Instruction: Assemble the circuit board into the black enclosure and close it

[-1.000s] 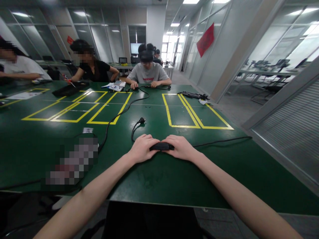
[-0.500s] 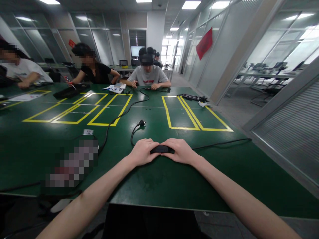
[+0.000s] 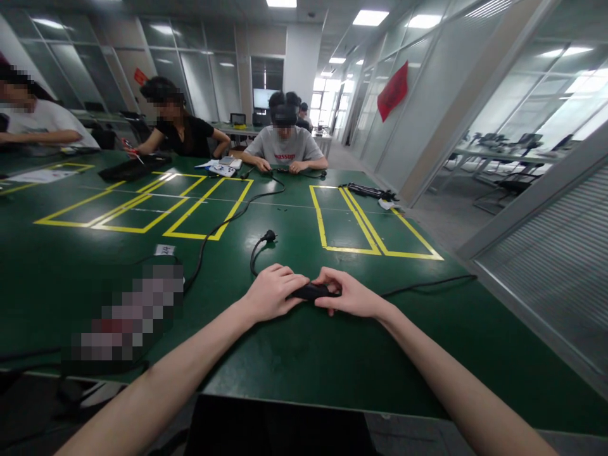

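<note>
A small black device (image 3: 311, 291) is held just above the green table (image 3: 266, 373), between my two hands. My left hand (image 3: 275, 293) grips its left end, thumb below and fingers over the top. My right hand (image 3: 349, 292) closes round its right end, with the fingers curled behind. A black cable (image 3: 427, 285) runs off to the right from my right hand. Beyond my left hand, a short cable curves up to a black plug (image 3: 270, 236) lying on the table.
A long black cable (image 3: 204, 250) winds across the table on the left, near a label (image 3: 164, 250) and a blurred object (image 3: 133, 313). Yellow tape (image 3: 351, 250) marks rectangles. A folded black tripod-like item (image 3: 370, 192) lies at the far right. Several people sit opposite.
My right hand has shifted slightly right and curled its fingers, uncovering more of the device. The device now tilts slightly, lower at its right end. The view has shifted a little.
</note>
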Tool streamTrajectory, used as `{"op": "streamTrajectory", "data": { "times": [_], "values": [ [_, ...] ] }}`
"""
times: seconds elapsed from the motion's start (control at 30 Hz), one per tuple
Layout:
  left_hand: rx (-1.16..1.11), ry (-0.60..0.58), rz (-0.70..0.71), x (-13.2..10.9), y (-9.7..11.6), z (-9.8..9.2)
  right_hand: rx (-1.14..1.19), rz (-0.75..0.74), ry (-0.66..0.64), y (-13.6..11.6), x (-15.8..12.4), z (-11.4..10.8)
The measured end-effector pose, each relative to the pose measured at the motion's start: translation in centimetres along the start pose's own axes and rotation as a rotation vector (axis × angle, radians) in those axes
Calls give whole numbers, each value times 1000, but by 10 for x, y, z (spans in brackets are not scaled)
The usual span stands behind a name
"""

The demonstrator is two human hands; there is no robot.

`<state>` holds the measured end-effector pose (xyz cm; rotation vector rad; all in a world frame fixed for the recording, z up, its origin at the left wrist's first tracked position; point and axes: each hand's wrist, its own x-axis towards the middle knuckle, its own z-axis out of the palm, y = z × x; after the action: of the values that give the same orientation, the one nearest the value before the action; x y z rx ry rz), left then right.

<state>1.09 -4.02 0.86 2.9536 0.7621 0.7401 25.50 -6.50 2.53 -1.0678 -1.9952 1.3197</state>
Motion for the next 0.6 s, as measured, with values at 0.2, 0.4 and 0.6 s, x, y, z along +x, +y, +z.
{"op": "streamTrajectory", "data": {
  "times": [0.2,0.4,0.6],
  "values": [
    [-25,53,-56,6,-3,-2,203,106,172,7,10,-3],
    [-42,121,-33,1,-3,-2,414,137,729,18,6,-58],
    [-105,36,-59,-1,-6,7,455,77,1261,44,-19,-134]
  ]
}}
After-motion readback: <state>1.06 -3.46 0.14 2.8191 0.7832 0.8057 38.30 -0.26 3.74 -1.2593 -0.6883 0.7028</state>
